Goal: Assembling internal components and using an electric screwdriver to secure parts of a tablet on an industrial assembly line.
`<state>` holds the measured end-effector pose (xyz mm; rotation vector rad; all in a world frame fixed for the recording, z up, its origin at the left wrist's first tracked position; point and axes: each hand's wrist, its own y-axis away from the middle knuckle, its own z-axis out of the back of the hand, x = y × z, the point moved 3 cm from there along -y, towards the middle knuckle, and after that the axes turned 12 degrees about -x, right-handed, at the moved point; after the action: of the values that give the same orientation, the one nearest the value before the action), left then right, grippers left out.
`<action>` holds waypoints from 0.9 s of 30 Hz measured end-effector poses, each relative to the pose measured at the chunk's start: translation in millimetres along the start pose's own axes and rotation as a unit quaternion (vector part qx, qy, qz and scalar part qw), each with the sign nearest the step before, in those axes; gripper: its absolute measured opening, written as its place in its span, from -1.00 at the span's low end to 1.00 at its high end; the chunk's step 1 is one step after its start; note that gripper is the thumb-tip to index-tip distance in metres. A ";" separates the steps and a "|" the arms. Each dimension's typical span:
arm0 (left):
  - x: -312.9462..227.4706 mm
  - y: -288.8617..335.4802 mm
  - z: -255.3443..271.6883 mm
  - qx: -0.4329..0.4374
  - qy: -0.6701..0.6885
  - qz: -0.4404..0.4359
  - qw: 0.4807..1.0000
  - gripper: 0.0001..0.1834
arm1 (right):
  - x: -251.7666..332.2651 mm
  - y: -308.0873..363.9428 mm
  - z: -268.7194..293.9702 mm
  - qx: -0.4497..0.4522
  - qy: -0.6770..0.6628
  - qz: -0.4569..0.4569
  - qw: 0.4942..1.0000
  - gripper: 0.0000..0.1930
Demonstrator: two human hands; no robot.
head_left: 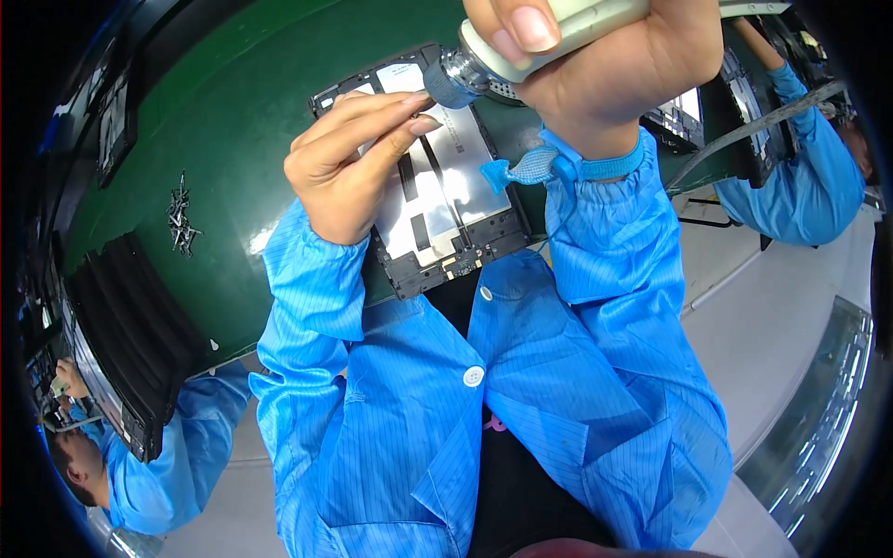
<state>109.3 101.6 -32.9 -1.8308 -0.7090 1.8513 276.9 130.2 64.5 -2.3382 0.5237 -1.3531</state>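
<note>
My right hand (pixel 614 84) is wrapped round an electric screwdriver (pixel 567 33), which has a pale body, a metal collar and a grey-blue ring at its front end. A blue wrist strap (pixel 609 167) circles that wrist. Close to the screwdriver's front, my left hand (pixel 349 163) pinches thumb and forefinger together; a tiny dark thing between the tips is too small to name. Beneath both hands lies an opened tablet-like device (pixel 465 177), with silver panels, dark strips and a black frame. The screwdriver's bit is hidden.
A small heap of loose screws (pixel 181 216) lies on the green table (pixel 233 112) to the left. Black panels (pixel 139 316) are stacked at the table's left edge. Co-workers in blue sit on the left (pixel 153 465) and right (pixel 791 200). More opened devices (pixel 679 121) lie to the right.
</note>
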 end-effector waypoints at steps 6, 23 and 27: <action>-3.4 -1.6 0.4 0.012 -0.032 -0.033 0.999 -0.76 | 4.6 -0.1 -2.9 -0.084 -0.165 -0.113 0.976 -0.57; -2.5 0.6 6.0 0.021 -0.033 0.006 0.999 -0.53 | 6.7 0.9 -6.4 -0.089 0.004 -0.017 0.996 -0.57; 7.8 0.9 30.0 0.015 -0.108 0.027 0.994 -0.71 | 2.0 0.3 1.3 -0.095 -0.035 -0.072 0.992 -0.57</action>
<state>79.1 104.3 -39.7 -1.6629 -0.7071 2.1048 278.9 129.1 65.2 -2.6121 0.4902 -1.3295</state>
